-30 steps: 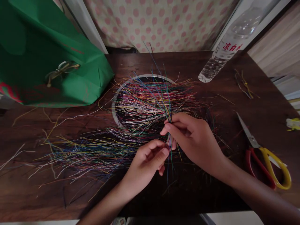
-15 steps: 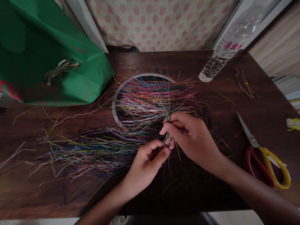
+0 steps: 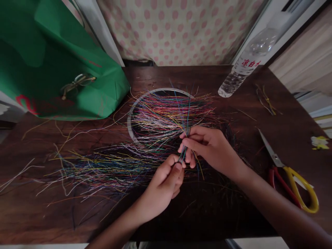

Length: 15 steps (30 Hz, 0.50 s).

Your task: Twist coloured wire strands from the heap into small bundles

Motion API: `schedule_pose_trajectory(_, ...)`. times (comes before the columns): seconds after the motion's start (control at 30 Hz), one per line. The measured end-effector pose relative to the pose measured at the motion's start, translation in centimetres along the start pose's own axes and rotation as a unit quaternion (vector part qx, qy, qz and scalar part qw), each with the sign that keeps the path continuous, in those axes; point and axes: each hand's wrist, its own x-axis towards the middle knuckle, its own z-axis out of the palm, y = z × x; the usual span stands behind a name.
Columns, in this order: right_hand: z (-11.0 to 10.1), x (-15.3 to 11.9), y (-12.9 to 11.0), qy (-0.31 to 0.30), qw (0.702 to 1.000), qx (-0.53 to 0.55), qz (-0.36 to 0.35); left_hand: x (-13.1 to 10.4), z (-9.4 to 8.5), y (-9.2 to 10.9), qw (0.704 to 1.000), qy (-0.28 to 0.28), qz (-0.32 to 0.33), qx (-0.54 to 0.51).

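Note:
A small bundle of thin coloured wires (image 3: 188, 112) fans upward from between the thumb and fingers of my right hand (image 3: 214, 147), which is closed around it. Just below and to the left, my left hand (image 3: 163, 185) pinches the lower ends of some of these wires between thumb and forefinger. Other wire ends stick out beneath my right hand. Behind my hands a heap of loose coloured wires (image 3: 166, 116) lies across a dark round piece with a grey rim (image 3: 129, 122). A second heap of wires (image 3: 103, 169) spreads to the left of my left hand.
Red-and-yellow-handled scissors (image 3: 276, 159) lie on the dark wooden table (image 3: 31, 207) at right. A clear water bottle (image 3: 241, 67) stands at the back right, near a few tied wires (image 3: 267, 100). A green bag (image 3: 109, 86) with glasses (image 3: 77, 84) against it fills the back left.
My left hand has moved slightly down and left, away from the right, with wire ends drawn out between them. My right hand keeps its grip. The view has shifted slightly.

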Motion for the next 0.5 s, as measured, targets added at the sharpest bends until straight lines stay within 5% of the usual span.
schedule_pose_trajectory(0.2,-1.6,0.1,-0.9,0.021,0.998,0.063,-0.002,-0.5,-0.2,0.8,0.996,0.049,0.03,-0.074)
schedule_pose_trajectory(0.5,-2.1,-0.8,-3.9,0.078,0.995,0.044,-0.034,-1.8,-0.8,3.9,0.96,0.214,0.12,-0.137)
